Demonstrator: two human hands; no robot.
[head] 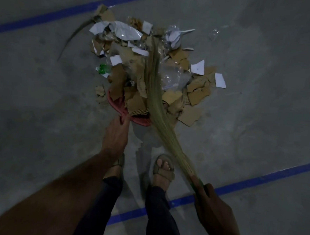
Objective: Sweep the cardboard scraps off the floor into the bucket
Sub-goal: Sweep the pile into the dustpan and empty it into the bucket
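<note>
A heap of brown cardboard scraps (pixel 197 94), white paper bits and clear plastic lies on the grey floor ahead of me. A red pan-like container (pixel 118 106) sits at the heap's near edge, partly buried under cardboard pieces. My left hand (pixel 116 133) grips its near rim. My right hand (pixel 209 200) grips the handle end of a straw broom (pixel 155 92), whose long bristles stretch forward across the heap. No bucket can be made out.
My two sandalled feet (pixel 162 170) stand just behind the pan. Blue tape lines (pixel 255 179) cross the floor near my feet and beyond the heap. A curved dark strip (pixel 74 36) lies at the heap's far left, a green scrap (pixel 103 68) at its left edge.
</note>
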